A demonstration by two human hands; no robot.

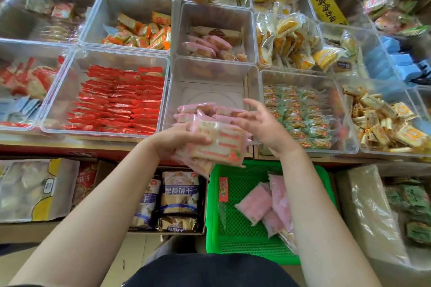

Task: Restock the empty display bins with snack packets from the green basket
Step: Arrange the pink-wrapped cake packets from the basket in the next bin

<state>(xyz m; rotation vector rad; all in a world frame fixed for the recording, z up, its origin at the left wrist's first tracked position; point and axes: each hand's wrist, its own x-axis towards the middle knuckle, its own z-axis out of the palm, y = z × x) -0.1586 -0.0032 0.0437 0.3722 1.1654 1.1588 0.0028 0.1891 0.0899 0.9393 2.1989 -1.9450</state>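
Packets in pink wrap, a small stack, sit in the left hand above the front edge of the clear bin, where a few pink packets already lie. More pink ones rest in the green basket below, partly hidden by the right forearm. Red packets fill the bin to the left; green-and-orange sweets fill the one to the right. Boxes of biscuits stand under the shelf. The left hand grips the stack, fingers curled round it. The right hand hovers just beside it, fingers spread and loose, holding nothing.
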